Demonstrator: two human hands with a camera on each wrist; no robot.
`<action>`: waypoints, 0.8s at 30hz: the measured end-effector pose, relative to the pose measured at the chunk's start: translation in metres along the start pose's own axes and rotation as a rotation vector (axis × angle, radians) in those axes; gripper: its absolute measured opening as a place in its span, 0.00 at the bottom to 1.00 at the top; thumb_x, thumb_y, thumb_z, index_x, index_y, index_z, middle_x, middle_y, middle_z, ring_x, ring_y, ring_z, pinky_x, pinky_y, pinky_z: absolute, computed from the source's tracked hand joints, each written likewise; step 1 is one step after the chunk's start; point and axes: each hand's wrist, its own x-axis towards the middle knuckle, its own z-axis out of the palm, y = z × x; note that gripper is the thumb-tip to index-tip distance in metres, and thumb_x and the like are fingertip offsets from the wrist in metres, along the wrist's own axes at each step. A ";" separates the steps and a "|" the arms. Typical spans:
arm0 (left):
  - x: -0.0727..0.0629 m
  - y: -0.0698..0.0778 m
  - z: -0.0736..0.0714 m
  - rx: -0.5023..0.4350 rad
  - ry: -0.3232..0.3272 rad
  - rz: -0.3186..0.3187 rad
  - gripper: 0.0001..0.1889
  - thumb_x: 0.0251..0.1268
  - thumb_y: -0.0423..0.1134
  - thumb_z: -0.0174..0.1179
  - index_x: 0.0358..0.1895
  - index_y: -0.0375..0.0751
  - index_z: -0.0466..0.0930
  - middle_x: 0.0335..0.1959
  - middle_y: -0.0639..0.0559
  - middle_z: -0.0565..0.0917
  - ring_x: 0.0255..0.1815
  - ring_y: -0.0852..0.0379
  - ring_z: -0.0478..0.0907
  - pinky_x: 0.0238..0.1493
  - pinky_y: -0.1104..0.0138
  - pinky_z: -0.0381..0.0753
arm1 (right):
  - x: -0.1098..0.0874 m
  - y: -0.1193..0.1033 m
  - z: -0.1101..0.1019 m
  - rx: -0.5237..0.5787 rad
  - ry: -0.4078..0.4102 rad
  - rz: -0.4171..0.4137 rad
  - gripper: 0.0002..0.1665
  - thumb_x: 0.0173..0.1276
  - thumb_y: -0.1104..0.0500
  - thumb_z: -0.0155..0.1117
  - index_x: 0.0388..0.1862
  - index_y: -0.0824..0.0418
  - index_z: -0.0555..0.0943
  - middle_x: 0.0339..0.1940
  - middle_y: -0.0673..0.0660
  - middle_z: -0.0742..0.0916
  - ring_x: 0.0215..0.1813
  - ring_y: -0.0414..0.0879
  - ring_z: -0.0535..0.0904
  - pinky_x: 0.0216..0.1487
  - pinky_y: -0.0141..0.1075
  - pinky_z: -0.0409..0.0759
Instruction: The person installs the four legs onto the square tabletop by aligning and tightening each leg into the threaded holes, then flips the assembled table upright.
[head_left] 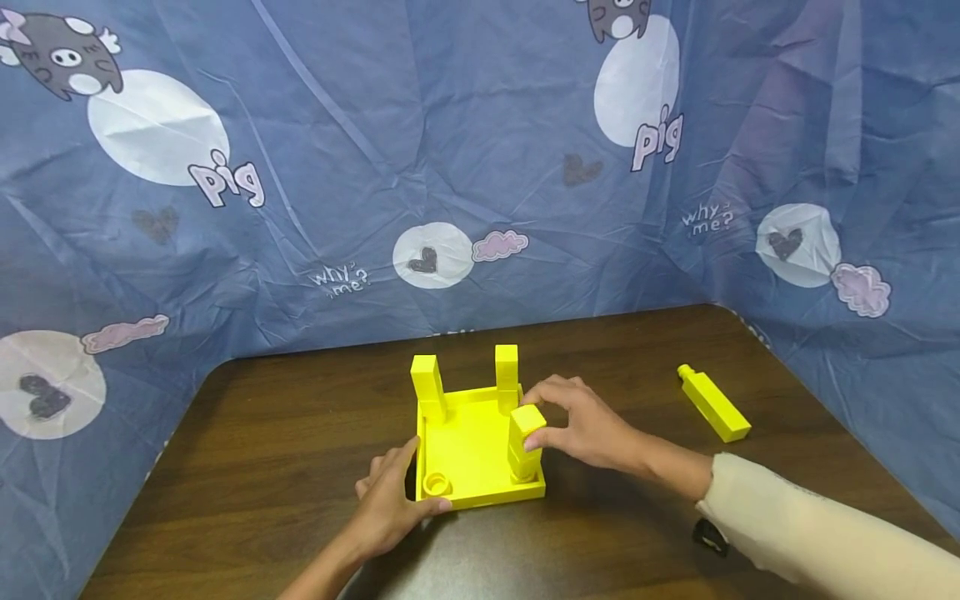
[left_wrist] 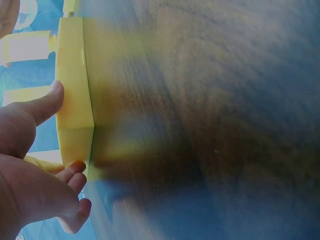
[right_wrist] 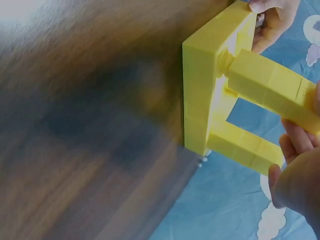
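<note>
A yellow square toy tabletop (head_left: 467, 446) with a raised rim lies upside down on the table. My left hand (head_left: 386, 504) grips its near left corner, thumb on the front side and fingers along the left side. My right hand (head_left: 588, 421) pinches the upper end of a yellow square leg (head_left: 522, 457) standing at the near right corner. In the right wrist view, a narrow neck (right_wrist: 226, 62) shows between this leg and the tabletop. Two more legs, the far left leg (head_left: 428, 387) and the far right leg (head_left: 507, 377), stand upright. A round socket (head_left: 437, 484) shows at the near left corner.
A loose yellow leg (head_left: 715, 406) with a threaded end lies on the brown wooden table (head_left: 300, 433) at the right. A small black object (head_left: 709, 537) is partly under the right sleeve. Blue printed cloth (head_left: 480, 167) hangs behind the table and at its sides.
</note>
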 end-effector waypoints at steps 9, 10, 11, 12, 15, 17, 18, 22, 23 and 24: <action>0.000 0.001 -0.001 -0.002 -0.003 -0.009 0.52 0.42 0.52 0.76 0.72 0.36 0.60 0.63 0.40 0.72 0.59 0.45 0.64 0.51 0.48 0.53 | 0.007 -0.001 0.009 0.022 0.008 0.137 0.23 0.56 0.47 0.74 0.45 0.52 0.74 0.44 0.45 0.81 0.49 0.45 0.74 0.57 0.53 0.62; 0.000 0.001 -0.001 -0.001 -0.004 -0.009 0.52 0.42 0.52 0.76 0.72 0.36 0.60 0.63 0.40 0.72 0.59 0.45 0.64 0.51 0.47 0.53 | 0.006 -0.001 0.009 0.031 -0.015 0.138 0.25 0.59 0.46 0.72 0.51 0.52 0.74 0.50 0.46 0.80 0.53 0.46 0.73 0.60 0.55 0.60; 0.000 0.001 -0.001 -0.001 -0.005 -0.010 0.52 0.42 0.52 0.76 0.72 0.36 0.60 0.63 0.40 0.72 0.59 0.45 0.64 0.51 0.47 0.53 | 0.006 -0.001 0.009 0.034 -0.042 0.127 0.27 0.62 0.46 0.69 0.57 0.52 0.73 0.54 0.48 0.79 0.57 0.47 0.72 0.61 0.57 0.59; 0.000 0.001 -0.001 -0.001 -0.006 -0.010 0.52 0.42 0.52 0.76 0.72 0.36 0.60 0.63 0.40 0.72 0.60 0.44 0.63 0.51 0.47 0.53 | 0.006 -0.001 0.008 0.036 -0.069 0.111 0.29 0.64 0.46 0.67 0.61 0.51 0.72 0.57 0.49 0.78 0.59 0.47 0.71 0.61 0.58 0.59; 0.000 0.001 0.000 0.000 -0.007 -0.010 0.52 0.42 0.52 0.76 0.71 0.36 0.60 0.62 0.40 0.73 0.59 0.44 0.64 0.51 0.47 0.54 | 0.005 0.000 0.005 0.053 -0.141 0.062 0.30 0.67 0.48 0.63 0.67 0.47 0.70 0.60 0.48 0.76 0.61 0.46 0.69 0.60 0.58 0.63; 0.000 0.001 0.000 0.002 -0.006 -0.010 0.52 0.42 0.52 0.76 0.71 0.36 0.60 0.62 0.40 0.73 0.59 0.45 0.64 0.51 0.47 0.54 | 0.006 0.001 0.001 0.066 -0.179 0.036 0.29 0.68 0.49 0.63 0.67 0.47 0.71 0.58 0.47 0.76 0.59 0.46 0.69 0.58 0.56 0.67; 0.000 0.001 0.000 0.003 -0.005 -0.010 0.52 0.42 0.52 0.76 0.71 0.36 0.61 0.62 0.40 0.73 0.59 0.45 0.64 0.51 0.47 0.54 | 0.007 0.001 -0.001 0.080 -0.194 0.037 0.29 0.67 0.50 0.64 0.66 0.47 0.72 0.58 0.46 0.76 0.59 0.45 0.70 0.57 0.55 0.68; 0.000 0.002 0.000 0.007 -0.005 -0.012 0.52 0.42 0.52 0.76 0.71 0.36 0.61 0.62 0.40 0.73 0.59 0.45 0.64 0.51 0.47 0.54 | 0.009 0.000 -0.009 0.129 -0.205 0.079 0.25 0.63 0.55 0.69 0.59 0.51 0.77 0.54 0.46 0.80 0.57 0.45 0.73 0.57 0.52 0.70; 0.000 0.002 0.000 0.007 -0.005 -0.014 0.52 0.42 0.52 0.76 0.71 0.36 0.61 0.62 0.40 0.73 0.58 0.45 0.64 0.51 0.47 0.54 | 0.010 0.000 -0.009 0.134 -0.193 0.087 0.23 0.61 0.56 0.71 0.55 0.52 0.78 0.51 0.46 0.82 0.55 0.46 0.74 0.57 0.50 0.71; 0.000 0.002 0.000 0.006 -0.006 -0.016 0.52 0.42 0.52 0.76 0.71 0.36 0.60 0.62 0.40 0.73 0.58 0.45 0.64 0.51 0.47 0.54 | 0.011 0.000 -0.009 0.148 -0.176 0.098 0.21 0.59 0.57 0.73 0.51 0.52 0.79 0.47 0.46 0.83 0.52 0.45 0.75 0.55 0.47 0.72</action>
